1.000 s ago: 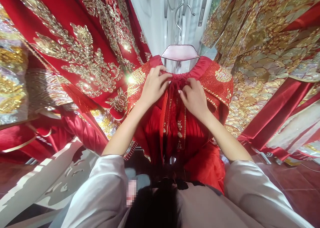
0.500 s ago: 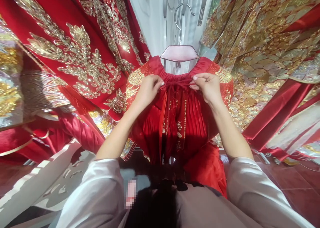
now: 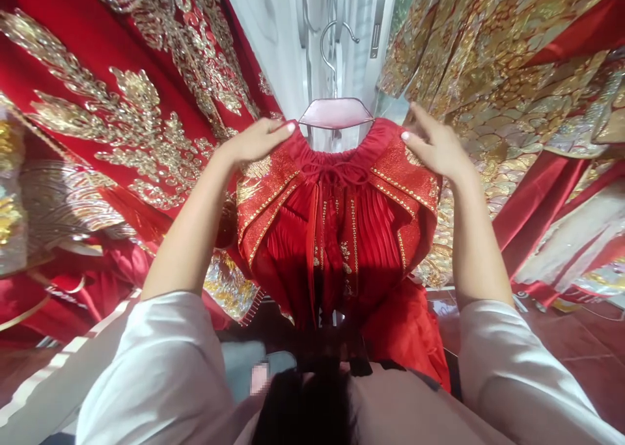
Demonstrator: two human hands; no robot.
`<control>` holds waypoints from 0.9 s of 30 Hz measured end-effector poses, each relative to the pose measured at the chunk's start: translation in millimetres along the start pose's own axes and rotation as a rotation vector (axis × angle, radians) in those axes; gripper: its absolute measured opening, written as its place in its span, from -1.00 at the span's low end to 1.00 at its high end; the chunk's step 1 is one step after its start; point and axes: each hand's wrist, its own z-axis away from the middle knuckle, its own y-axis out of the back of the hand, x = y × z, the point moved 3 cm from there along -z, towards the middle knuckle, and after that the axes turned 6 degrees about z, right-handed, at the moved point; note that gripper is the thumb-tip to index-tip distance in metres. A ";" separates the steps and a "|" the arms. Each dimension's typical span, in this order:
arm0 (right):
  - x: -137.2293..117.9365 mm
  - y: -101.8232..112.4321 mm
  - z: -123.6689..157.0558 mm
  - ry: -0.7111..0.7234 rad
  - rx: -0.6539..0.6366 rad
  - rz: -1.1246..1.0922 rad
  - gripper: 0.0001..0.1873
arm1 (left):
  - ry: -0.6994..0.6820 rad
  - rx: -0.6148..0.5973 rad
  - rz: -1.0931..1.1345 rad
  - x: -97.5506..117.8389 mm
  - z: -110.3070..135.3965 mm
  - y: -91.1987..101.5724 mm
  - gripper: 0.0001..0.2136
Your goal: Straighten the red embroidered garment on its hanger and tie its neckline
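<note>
A red pleated garment (image 3: 342,237) with gold trim hangs in front of me on a pink hanger (image 3: 336,112) with a metal hook. A small tied red cord (image 3: 336,172) sits at its gathered top edge. My left hand (image 3: 256,142) grips the garment's upper left corner, fingers folded over the cloth. At the upper right corner my right hand (image 3: 434,147) holds the fabric in the same way. Both arms are raised, in white sleeves.
Heavy red robes with gold embroidery (image 3: 122,120) hang close on the left. Gold-patterned robes (image 3: 512,94) hang close on the right. A white door or window frame (image 3: 273,35) is behind the hanger. Red floor tiles (image 3: 586,367) show at lower right.
My hands let go of the cord at the middle, which now sits tied, and moved apart and up to the garment's two top corners. The view tilted slightly.
</note>
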 end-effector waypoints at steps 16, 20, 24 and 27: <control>33.8 -7.3 9.7 -0.066 -0.047 -0.344 -0.45 | 0.062 0.091 0.285 -12.1 36.1 2.4 -0.56; 27.3 -3.9 -8.0 -0.039 -0.227 -0.250 -0.49 | 0.170 0.072 0.164 -21.7 30.9 -0.3 -0.53; 27.9 -22.2 -8.0 -0.116 0.086 -0.066 -0.45 | 0.272 0.597 -0.047 -12.6 37.3 -22.4 -0.58; 14.7 -36.5 3.2 -0.163 0.336 0.048 -0.42 | 0.295 0.773 -0.021 4.3 45.3 -43.8 -0.60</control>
